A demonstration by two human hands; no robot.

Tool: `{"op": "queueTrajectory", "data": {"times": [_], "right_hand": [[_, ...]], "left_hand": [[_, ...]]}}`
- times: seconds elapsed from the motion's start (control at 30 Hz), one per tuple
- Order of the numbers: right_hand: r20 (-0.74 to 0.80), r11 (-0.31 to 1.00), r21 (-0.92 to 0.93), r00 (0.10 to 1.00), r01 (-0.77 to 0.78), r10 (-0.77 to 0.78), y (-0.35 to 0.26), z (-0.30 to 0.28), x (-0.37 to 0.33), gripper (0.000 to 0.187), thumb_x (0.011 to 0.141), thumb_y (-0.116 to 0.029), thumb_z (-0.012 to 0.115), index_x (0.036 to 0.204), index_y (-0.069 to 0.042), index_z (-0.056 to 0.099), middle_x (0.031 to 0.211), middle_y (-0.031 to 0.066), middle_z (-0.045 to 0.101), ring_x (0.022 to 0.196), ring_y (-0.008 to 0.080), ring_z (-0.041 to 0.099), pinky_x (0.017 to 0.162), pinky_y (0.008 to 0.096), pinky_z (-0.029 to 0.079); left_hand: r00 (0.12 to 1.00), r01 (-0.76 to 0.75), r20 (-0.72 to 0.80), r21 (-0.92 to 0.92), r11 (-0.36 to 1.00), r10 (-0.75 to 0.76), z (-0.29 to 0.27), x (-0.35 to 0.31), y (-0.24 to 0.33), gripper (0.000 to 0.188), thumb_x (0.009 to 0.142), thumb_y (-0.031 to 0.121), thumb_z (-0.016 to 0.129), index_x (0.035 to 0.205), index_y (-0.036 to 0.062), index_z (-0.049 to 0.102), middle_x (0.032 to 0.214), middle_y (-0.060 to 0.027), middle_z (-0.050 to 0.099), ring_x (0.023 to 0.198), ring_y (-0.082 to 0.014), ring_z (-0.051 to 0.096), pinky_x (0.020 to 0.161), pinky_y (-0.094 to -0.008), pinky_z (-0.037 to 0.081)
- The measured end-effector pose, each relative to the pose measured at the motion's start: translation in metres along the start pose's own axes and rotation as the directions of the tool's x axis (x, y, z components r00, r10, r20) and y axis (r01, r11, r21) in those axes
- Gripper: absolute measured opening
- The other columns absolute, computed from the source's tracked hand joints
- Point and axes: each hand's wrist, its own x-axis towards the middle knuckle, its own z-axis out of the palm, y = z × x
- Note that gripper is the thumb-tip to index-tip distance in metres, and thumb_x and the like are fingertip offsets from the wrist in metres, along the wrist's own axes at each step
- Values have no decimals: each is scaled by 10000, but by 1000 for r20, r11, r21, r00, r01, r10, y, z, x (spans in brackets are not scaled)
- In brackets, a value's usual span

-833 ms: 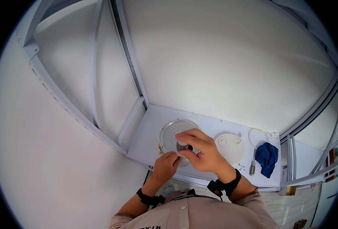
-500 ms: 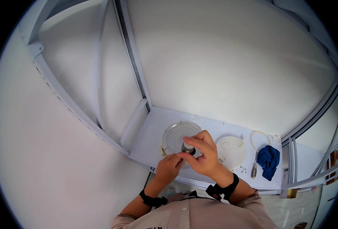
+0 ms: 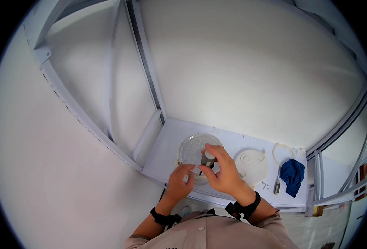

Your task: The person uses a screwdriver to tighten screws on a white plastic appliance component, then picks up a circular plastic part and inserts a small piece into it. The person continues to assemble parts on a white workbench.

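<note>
My right hand [image 3: 222, 172] is wrapped round the grey-and-black handle of a screwdriver [image 3: 208, 159], whose shaft points down and to the left. Beneath it lies a round, clear, textured cover or dish [image 3: 190, 147] with a pale rim, partly hidden by my hands. At the near left side of that rim is my left hand [image 3: 179, 183], its thumb and fingers apart with nothing seen between them. Whether the screwdriver's tip touches anything, I cannot tell.
A white round plate [image 3: 256, 170] lies right of the dish, with several small screws [image 3: 265, 185] nearby. Farther right are a second screwdriver [image 3: 277, 187], a crumpled blue cloth [image 3: 292, 177] and a cream ring [image 3: 275, 152]. Metal frame posts [image 3: 144, 58] and white panels enclose the white table [image 3: 173, 124].
My left hand has come away from the right hand and the screwdriver, its fingers now parted. The screwdriver has tilted more in my right hand, and its shaft now shows.
</note>
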Motion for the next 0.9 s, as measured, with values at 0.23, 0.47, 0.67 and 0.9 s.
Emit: {"op": "queueTrajectory", "data": {"times": [0.23, 0.47, 0.67, 0.9], "right_hand": [[80, 999, -11, 996, 49, -48, -6, -3, 4, 671, 856, -8, 808, 1455, -53, 511, 1199, 171, 677, 1012, 320, 696, 797, 365, 586], [42, 999, 8, 999, 32, -32, -12, -2, 6, 615, 877, -46, 771, 1447, -66, 540, 1185, 154, 662, 889, 327, 697, 709, 385, 593], [36, 994, -57, 995, 95, -93, -8, -2, 5, 607, 893, -67, 764, 1457, -67, 537, 1210, 153, 666, 925, 329, 703, 715, 381, 597], [-37, 1000, -21, 999, 2, -3, -13, -5, 15, 680, 906, -63, 742, 1519, -24, 449, 1236, 192, 665, 972, 352, 697, 811, 388, 590]], "left_hand": [[984, 152, -130, 289, 945, -119, 1, 15, -19, 197, 883, 136, 767, 1042, 22, 742, 955, -123, 658, 786, -301, 684, 725, -404, 554], [971, 235, -124, 316, 919, -206, 6, 19, -22, 124, 873, 150, 773, 936, 45, 758, 965, -103, 656, 773, -283, 702, 701, -394, 565], [956, 286, -64, 443, 850, -288, 7, 28, -15, 103, 891, 170, 741, 926, 74, 744, 991, -84, 648, 798, -303, 694, 707, -424, 559], [978, 205, -57, 396, 895, -199, 12, 19, -38, 85, 911, 140, 707, 955, 69, 688, 1002, -130, 623, 872, -356, 647, 756, -468, 523]]}}
